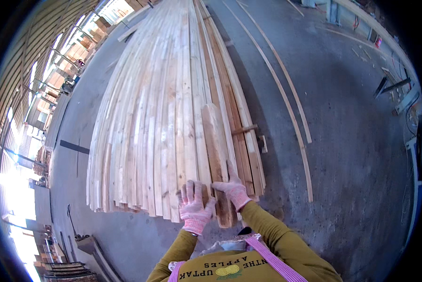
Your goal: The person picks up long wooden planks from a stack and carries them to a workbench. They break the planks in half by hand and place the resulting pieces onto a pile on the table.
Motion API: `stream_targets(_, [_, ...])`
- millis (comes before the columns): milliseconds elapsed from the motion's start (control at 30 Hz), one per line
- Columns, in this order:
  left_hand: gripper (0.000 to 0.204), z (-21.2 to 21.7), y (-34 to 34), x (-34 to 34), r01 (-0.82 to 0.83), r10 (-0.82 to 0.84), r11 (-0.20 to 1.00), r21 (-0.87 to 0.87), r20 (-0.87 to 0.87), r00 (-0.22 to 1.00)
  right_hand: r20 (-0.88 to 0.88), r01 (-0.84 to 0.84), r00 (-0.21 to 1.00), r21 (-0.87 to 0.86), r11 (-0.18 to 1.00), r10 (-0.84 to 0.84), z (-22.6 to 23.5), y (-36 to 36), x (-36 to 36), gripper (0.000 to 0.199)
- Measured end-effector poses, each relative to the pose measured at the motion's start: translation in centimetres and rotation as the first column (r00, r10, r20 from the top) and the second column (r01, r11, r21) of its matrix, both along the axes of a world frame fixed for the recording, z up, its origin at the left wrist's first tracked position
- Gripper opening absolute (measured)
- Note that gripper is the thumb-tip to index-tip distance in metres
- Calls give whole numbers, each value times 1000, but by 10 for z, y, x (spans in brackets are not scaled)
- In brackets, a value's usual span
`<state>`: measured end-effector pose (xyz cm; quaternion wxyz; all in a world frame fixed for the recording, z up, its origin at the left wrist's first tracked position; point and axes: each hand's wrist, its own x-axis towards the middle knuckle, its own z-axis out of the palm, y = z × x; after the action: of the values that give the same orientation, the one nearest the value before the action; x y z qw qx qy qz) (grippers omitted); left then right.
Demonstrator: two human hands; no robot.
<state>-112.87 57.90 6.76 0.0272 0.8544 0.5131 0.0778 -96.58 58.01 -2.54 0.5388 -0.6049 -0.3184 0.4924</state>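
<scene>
Long pale wooden boards (164, 117) lie side by side in a wide stack in front of me. On top, near the right side, rests a shorter plank (214, 141) with darker brown, rough patches; its near end juts past most of the other boards. My left hand (195, 211), in a pink-and-white knit glove, lies on the near board ends just left of this plank, fingers spread. My right hand (233, 191), gloved alike, is against the plank's right edge, thumb stretched over its top and a finger pointing forward; its other fingers are partly hidden.
Two thin wooden strips (290, 105) lie on the grey concrete floor (342, 155) to the right. A small stick (244, 129) pokes out of the stack's right side. Metal framework (401, 89) stands at the far right; more timber (65, 271) lies at the lower left.
</scene>
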Motion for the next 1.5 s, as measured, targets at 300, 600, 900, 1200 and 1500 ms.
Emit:
stream_targets(300, [75,5,-2,-21,-78,65,996,34,293,954,60,-66,996,-14,998,67,49,9,5,103])
stream_targets(600, [66,96,-62,-12,-111,-263,885,451,684,681,667,-457,629,-98,884,399,204,33,-39,91])
stream_targets(900, [59,16,-129,71,350,183,894,-279,942,283,496,-408,748,-181,895,441,81,-136,68,79])
stream_targets(1200, [61,33,-289,290,619,57,258,-741,652,756,317,380,920,-589,714,-229,-5,-485,272,75])
stream_targets(1500, [65,24,-402,453,483,-139,-280,-830,533,835,324,750,585,-565,343,-744,-68,-656,297,64])
